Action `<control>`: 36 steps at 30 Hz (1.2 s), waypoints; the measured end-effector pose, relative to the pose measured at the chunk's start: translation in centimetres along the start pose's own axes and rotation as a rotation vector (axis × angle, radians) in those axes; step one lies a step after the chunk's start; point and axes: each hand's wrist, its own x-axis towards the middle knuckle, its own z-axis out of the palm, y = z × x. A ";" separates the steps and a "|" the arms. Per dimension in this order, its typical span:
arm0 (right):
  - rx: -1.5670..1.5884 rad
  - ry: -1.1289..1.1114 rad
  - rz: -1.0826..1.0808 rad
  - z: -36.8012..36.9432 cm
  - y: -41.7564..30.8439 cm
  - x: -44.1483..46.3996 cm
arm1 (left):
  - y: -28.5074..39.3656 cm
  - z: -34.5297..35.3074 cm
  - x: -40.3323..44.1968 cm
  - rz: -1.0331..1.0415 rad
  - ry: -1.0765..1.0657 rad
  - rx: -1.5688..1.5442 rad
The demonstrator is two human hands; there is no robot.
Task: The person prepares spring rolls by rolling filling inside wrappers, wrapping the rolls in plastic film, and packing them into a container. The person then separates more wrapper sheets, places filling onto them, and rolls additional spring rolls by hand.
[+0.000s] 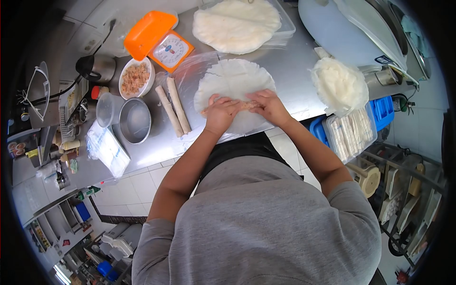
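A round, pale wrapper sheet (pixel 232 76) lies flat on clear plastic film on the steel counter in front of me. Across its lower half runs a strip of pinkish-orange minced filling (pixel 245 105). My left hand (pixel 222 113) covers the left end of this strip, its bent fingers pressed onto the filling. At the other end my right hand (pixel 270 107) grips the filling with curled fingers. Parts of the strip are hidden beneath both hands. Two finished long rolls (pixel 175 107) lie side by side left of the sheet.
Left stand a bowl of filling (pixel 136 79), a metal bowl (pixel 135 120) and an orange scale (pixel 170 50). Stacked wrappers (pixel 236 26) sit at the back. More wrappers (pixel 339 83) hang over the counter's right edge, above a tub of rolls (pixel 350 132).
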 end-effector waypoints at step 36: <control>-0.150 0.233 0.173 -0.1 1.7 1.8 | -2.6 -2.7 -1.9 -0.671 0.106 -0.113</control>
